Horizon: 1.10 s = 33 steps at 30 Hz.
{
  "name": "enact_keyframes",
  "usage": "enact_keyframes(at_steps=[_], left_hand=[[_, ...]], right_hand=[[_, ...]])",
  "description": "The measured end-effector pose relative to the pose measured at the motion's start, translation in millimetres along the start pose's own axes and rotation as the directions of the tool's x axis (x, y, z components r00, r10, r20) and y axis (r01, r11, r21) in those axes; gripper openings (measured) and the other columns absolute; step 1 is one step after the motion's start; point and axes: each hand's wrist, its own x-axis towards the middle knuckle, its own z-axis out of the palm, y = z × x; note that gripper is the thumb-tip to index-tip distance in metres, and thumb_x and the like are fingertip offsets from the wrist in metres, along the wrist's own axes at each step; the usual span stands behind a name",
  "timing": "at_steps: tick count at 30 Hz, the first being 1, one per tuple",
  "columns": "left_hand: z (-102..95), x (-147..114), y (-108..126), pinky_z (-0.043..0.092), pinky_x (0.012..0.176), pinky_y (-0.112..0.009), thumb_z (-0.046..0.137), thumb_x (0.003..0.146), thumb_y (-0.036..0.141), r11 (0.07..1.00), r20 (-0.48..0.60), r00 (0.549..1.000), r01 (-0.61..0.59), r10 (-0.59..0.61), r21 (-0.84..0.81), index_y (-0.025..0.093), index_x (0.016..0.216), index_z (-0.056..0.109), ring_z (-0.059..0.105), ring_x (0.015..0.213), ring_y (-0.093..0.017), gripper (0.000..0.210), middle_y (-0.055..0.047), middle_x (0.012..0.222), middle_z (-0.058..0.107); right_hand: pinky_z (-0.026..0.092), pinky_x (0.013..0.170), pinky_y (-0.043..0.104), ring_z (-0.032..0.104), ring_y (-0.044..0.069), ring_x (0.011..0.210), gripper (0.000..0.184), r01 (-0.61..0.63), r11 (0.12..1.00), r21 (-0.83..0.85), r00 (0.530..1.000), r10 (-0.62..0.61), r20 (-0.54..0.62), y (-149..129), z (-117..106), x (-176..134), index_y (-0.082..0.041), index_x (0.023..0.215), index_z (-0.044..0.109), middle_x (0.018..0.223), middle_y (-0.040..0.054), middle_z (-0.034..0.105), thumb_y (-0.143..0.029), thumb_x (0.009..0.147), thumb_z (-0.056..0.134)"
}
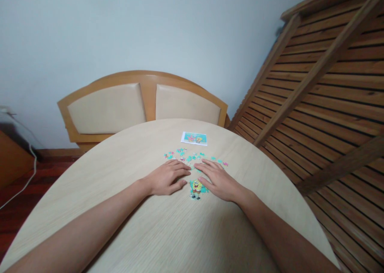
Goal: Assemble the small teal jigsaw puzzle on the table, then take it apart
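Note:
A partly joined jigsaw puzzle [196,189] lies between my hands, showing a yellow square cartoon figure on a turquoise ground. My left hand [168,177] rests to its left, fingers stretched out over the table, thumb pointing toward the puzzle. On the other side, my right hand [219,180] lies with fingers extended, its thumb at the puzzle's upper right edge. Loose jigsaw pieces [192,157], turquoise, pink and white, are scattered just beyond my fingertips. Some pieces may be hidden under the fingers. Neither hand visibly holds a piece.
A printed picture card [195,139] with pink and yellow cartoon figures lies behind the pieces. The round wooden table [144,233] fills the foreground. A padded headboard [108,109] stands behind it, and a slatted wooden frame [318,81] leans at the right.

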Motion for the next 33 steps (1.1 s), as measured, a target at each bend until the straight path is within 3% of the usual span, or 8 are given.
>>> enact_keyframes(at_steps=[7, 17, 22, 26, 30, 33], left_hand=[[0.3, -1.9, -2.2, 0.042, 0.108, -0.044, 0.050, 0.097, 0.031, 1.000, -0.015, 1.000, -0.015, 0.015, -0.006, 0.020, 0.125, 0.061, 0.057, 0.121, -0.027, 0.032, -0.011, 0.129, 0.063], [0.4, -2.5, -1.5, 0.043, 0.107, -0.044, 0.049, 0.098, 0.031, 1.000, -0.009, 1.000, 0.008, -0.008, -0.006, 0.019, 0.126, 0.059, 0.058, 0.119, -0.026, 0.033, -0.011, 0.127, 0.064], [1.2, -3.3, -2.9, 0.036, 0.114, -0.049, 0.050, 0.098, 0.033, 0.999, 0.007, 0.999, -0.040, 0.040, 0.003, 0.023, 0.135, 0.054, 0.051, 0.131, -0.028, 0.039, -0.011, 0.142, 0.057], [-0.4, -2.9, -2.0, 0.039, 0.112, -0.047, 0.050, 0.097, 0.029, 0.999, 0.007, 0.999, -0.040, 0.040, -0.012, 0.021, 0.130, 0.057, 0.056, 0.124, -0.027, 0.035, -0.011, 0.131, 0.063], [-0.9, -2.6, -1.7, 0.043, 0.107, -0.045, 0.050, 0.097, 0.030, 0.999, -0.016, 0.999, -0.034, 0.033, -0.025, 0.020, 0.126, 0.059, 0.058, 0.119, -0.026, 0.032, -0.012, 0.125, 0.063], [0.6, -3.7, -3.0, 0.043, 0.109, -0.046, 0.049, 0.098, 0.031, 0.999, -0.022, 0.999, -0.036, 0.035, -0.017, 0.021, 0.129, 0.058, 0.055, 0.124, -0.027, 0.034, -0.012, 0.132, 0.060]], right_hand=[[0.034, 0.115, 0.051, 0.044, 0.030, 0.138, 0.037, 0.004, 0.999, -0.045, 0.999, -0.005, -0.035, 4.5, -5.0, -0.6, -0.024, 0.130, 0.063, 0.139, 0.0082, 0.061, -0.042, 0.101, 0.048], [0.039, 0.109, 0.049, 0.049, 0.028, 0.131, 0.029, -0.005, 0.998, -0.056, 0.996, 0.000, -0.093, 11.9, -5.8, -3.3, -0.027, 0.122, 0.068, 0.133, 0.0080, 0.064, -0.039, 0.100, 0.052], [0.041, 0.109, 0.047, 0.053, 0.027, 0.128, 0.033, -0.111, 0.992, -0.052, 0.978, 0.100, -0.184, 26.5, -4.5, -5.4, -0.024, 0.127, 0.062, 0.130, 0.0091, 0.065, -0.036, 0.098, 0.054], [0.041, 0.109, 0.049, 0.054, 0.029, 0.128, 0.046, -0.225, 0.974, -0.039, 0.958, 0.213, -0.192, 37.8, 1.4, -6.6, -0.019, 0.138, 0.054, 0.136, 0.0139, 0.061, -0.042, 0.098, 0.052], [0.040, 0.111, 0.049, 0.052, 0.029, 0.131, 0.051, -0.235, 0.972, -0.014, 0.956, 0.228, -0.183, 41.1, 4.7, -7.0, -0.020, 0.141, 0.051, 0.140, 0.0135, 0.059, -0.045, 0.097, 0.052], [0.036, 0.113, 0.052, 0.047, 0.030, 0.137, 0.045, -0.201, 0.979, -0.017, 0.970, 0.197, -0.144, 39.0, 3.3, -7.1, -0.023, 0.136, 0.058, 0.142, 0.0111, 0.059, -0.046, 0.098, 0.051]])
